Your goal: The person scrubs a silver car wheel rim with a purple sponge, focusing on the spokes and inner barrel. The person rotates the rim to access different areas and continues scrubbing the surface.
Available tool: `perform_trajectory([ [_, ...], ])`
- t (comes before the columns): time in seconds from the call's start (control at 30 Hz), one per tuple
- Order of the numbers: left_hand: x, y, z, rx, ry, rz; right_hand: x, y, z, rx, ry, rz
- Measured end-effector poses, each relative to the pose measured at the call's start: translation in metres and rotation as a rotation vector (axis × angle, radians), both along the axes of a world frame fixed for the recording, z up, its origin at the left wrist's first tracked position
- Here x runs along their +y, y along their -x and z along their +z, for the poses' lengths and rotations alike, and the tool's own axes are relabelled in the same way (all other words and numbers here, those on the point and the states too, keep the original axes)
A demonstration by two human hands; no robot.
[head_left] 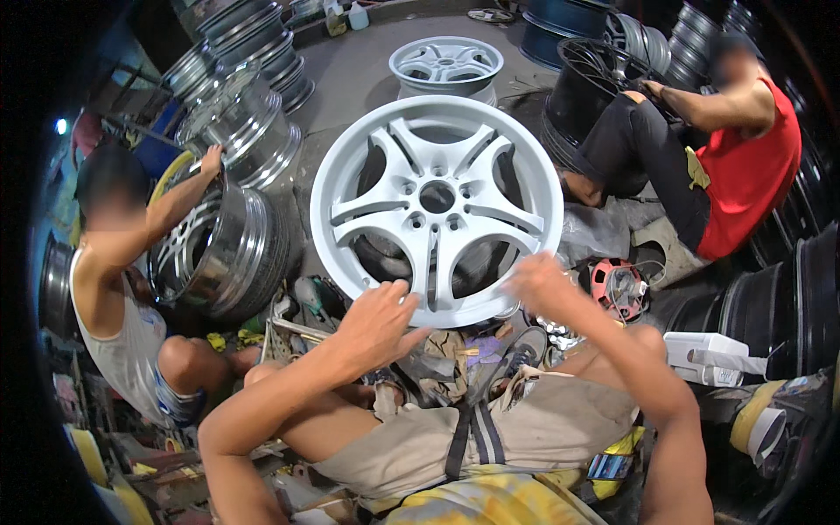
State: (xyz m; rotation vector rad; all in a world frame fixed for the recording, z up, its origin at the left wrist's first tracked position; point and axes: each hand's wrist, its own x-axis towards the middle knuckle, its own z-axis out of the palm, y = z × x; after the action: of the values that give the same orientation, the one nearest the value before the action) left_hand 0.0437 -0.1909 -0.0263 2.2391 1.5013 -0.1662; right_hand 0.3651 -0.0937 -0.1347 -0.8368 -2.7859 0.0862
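Observation:
A large pale grey-white wheel rim (507, 214) with split spokes lies face up before me, above my knees. At its near left edge is my left hand (372, 328), its bent fingers over the lip and its thumb along the outer side. My right hand (547, 284) is at the near right edge, smeared by motion. Its fingers, and anything in them, cannot be made out. Beyond the large rim, a second rim of the same colour (446, 59) rests on another wheel.
Left, a person in a white tank top (114, 324) reaches to a shiny rim (249, 249). Right, a person in a red top (752, 166) handles a black rim (577, 109). Chrome rims (262, 52) are stacked behind. A red tool (617, 289) and white box (709, 350) lie right.

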Motion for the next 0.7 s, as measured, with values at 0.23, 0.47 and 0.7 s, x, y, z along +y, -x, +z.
perform_trajectory([
  [0.23, -0.006, 0.039, -0.042, 0.364, -0.197, -0.120, -0.035, 0.072, 0.030, -0.071, 0.163, -0.086],
  [0.47, 0.049, 0.094, 0.003, -0.065, -0.348, 0.355, 0.056, 0.027, 0.094, 0.548, 0.497, -0.481],
  [0.7, 0.049, 0.144, -0.032, -0.180, -0.208, 0.677, 0.146, -0.057, 0.019, 0.565, 0.201, -0.970],
])
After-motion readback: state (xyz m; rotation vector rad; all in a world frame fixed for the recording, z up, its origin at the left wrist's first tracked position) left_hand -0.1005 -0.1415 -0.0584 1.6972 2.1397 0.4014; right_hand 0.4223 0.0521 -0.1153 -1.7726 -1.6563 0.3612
